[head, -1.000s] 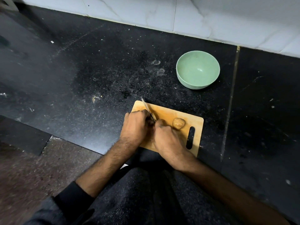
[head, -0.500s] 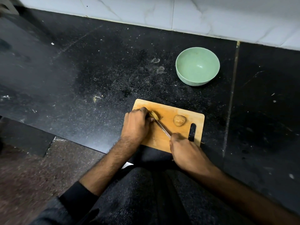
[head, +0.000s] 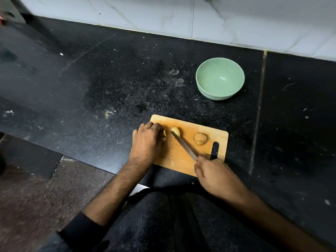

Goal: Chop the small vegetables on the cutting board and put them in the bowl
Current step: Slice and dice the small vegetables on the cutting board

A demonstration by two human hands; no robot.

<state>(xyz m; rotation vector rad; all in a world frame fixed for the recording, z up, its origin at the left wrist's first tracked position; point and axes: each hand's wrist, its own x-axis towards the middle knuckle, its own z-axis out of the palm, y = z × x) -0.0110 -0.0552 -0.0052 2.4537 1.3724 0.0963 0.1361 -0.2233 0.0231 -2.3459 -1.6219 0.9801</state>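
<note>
A cut potato half (head: 176, 131) lies on the wooden cutting board (head: 174, 157) at lower centre, with the knife (head: 184, 146) tip touching it. The right hand (head: 216, 176) grips the knife handle; the left hand (head: 146, 142) curls over another piece (head: 164, 133). A whole potato (head: 200, 138) sits right of them; the green bowl (head: 220, 79) stands upper right.

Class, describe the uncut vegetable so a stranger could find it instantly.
Find the wooden cutting board on the dark floor. Near its handle slot lies a round brown vegetable. Unlike the pale cut pieces by the knife tip, it is whole and untouched.
</note>
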